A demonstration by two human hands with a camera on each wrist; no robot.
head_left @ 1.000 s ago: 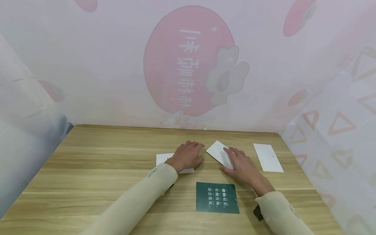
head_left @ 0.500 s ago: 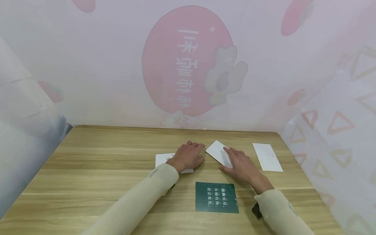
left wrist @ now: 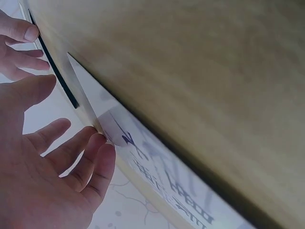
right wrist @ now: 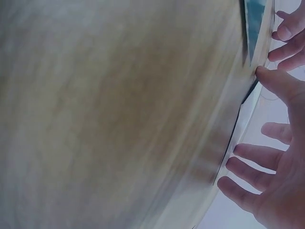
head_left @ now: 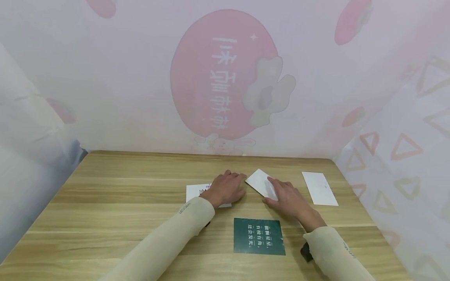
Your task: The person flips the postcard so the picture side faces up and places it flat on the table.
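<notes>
Near the middle of the table, my left hand [head_left: 226, 189] lies over a white card with printed writing [head_left: 194, 191] and hides much of it. Its fingers are loosely bent around nothing, the tips close to the card's edge in the left wrist view. My right hand [head_left: 290, 198] rests at the right side of a slanted white card [head_left: 259, 182]. Thumb and forefinger touch that card's edges, fingers spread and relaxed; a dark edge shows along its lower left side. Nearer to me lies a dark green card [head_left: 259, 236] with white lettering.
Another white card [head_left: 320, 189] lies to the right of the right hand. The wooden table [head_left: 105, 218] meets a pink and white printed curtain [head_left: 140, 97] at its far edge, and similar cloth hangs at both sides.
Both hands keep their places on the cards. The head view shifts very slightly, and a little more of the print beside the left hand shows.
</notes>
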